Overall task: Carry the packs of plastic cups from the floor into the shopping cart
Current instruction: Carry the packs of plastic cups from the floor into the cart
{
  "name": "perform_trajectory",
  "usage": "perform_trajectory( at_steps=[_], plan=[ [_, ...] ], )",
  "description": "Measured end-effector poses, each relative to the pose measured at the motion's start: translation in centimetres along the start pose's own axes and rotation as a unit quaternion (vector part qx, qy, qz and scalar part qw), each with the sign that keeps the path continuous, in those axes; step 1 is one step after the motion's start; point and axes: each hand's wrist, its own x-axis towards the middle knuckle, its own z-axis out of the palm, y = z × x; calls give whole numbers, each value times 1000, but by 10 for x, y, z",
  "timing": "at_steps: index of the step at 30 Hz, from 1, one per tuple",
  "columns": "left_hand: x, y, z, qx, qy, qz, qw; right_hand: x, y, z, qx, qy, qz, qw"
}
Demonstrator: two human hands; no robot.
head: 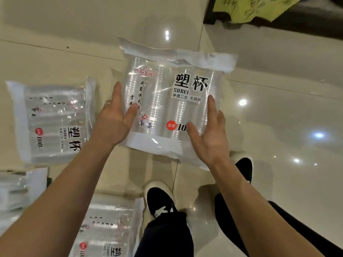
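Clasping the pack of plastic cups (167,101) by its two long sides at centre frame, left hand (113,121) and right hand (211,134) hold it seemingly clear of the floor (278,112), cart unseen.

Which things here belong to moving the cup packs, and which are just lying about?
Job: held pack, gripped by left hand and right hand; left pack; bottom pack; edge pack, all three on the floor.
Lying about: yellow paper; dark furniture beneath it.
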Motion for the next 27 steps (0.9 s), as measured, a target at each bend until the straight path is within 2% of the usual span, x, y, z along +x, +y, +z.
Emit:
perform_trajectory(
  at_steps=[4,10,18,23,27],
  plan=[
    [-53,64,-98,-36,61,20,997,-15,-100,-84,-13,44,-67,997],
    [-146,178,-288,-35,125,-27,991,-68,-284,-226,-7,62,-146,987],
    [-277,300,-538,-13,240,26,970,-181,-514,-405,-38,79,-216,972],
    [-345,354,-642,2,274,83,958,-249,-607,-499,-40,116,-237,964],
    [-373,395,-690,-4,284,136,949,-290,-644,-559,-31,163,-255,953]
  ],
)
